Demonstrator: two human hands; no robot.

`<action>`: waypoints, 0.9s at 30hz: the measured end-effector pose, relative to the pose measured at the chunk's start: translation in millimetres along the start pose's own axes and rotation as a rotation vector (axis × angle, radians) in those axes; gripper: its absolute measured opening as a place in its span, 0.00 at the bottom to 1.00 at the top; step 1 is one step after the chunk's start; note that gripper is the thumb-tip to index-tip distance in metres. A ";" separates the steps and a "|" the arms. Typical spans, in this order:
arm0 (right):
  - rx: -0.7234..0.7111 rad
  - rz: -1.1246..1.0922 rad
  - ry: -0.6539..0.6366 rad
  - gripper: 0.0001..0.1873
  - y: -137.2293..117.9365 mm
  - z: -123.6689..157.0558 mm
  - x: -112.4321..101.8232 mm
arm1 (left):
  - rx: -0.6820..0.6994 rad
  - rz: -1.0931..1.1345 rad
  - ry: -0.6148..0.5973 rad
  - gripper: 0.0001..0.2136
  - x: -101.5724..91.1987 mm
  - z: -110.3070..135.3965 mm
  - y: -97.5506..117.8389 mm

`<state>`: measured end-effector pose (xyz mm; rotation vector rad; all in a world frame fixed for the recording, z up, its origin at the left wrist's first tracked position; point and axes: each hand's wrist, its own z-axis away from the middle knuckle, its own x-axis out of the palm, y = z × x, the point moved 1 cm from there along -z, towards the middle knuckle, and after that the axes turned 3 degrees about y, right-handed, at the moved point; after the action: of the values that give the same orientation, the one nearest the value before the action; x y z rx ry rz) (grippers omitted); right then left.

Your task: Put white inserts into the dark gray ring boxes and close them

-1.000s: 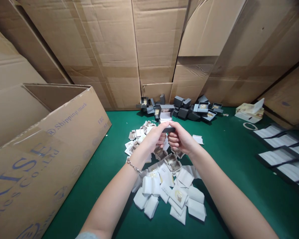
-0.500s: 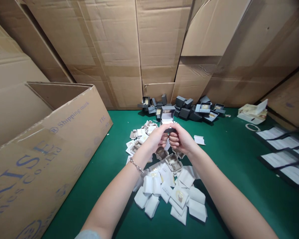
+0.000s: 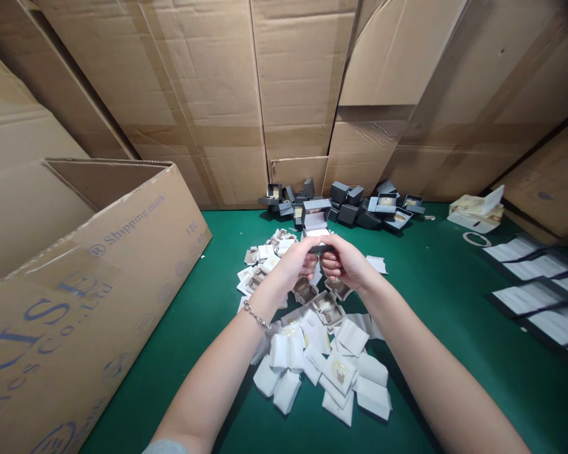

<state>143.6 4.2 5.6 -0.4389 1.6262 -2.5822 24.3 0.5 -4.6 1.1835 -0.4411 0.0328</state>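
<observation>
Both hands meet above the green table and grip one small dark grey jewellery box (image 3: 316,221) with its lid up and a pale lining showing. My left hand (image 3: 297,260), with a bracelet at the wrist, pinches the box's left side. My right hand (image 3: 344,263) is curled around its right side. Beneath the hands lies a heap of white padded inserts (image 3: 312,343), some with a gold ring on them.
More dark grey boxes (image 3: 355,208), some lying open, are piled at the back against a cardboard wall. A large open shipping carton (image 3: 76,284) stands at the left. Dark trays with white cards (image 3: 534,277) lie at the right, near a tape ring (image 3: 475,239).
The hands and the open box have stayed together with only a small shift; the view wobbled slightly.
</observation>
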 end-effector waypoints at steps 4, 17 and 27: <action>-0.032 0.142 -0.037 0.20 -7.5 5.5 -7.6 | 0.030 -0.057 0.031 0.16 -0.1 -3.9 -1.7; -0.077 0.439 -0.078 0.21 -4.9 7.5 -1.4 | 0.109 0.022 0.146 0.14 -5.4 -8.0 -2.2; -0.011 0.371 -0.089 0.20 1.1 4.2 1.4 | 0.228 0.098 0.172 0.16 -8.7 -8.0 0.9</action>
<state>143.3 -0.2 6.6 -0.2222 1.5253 -2.2497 18.6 9.9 -9.2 1.3690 -0.3490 0.2743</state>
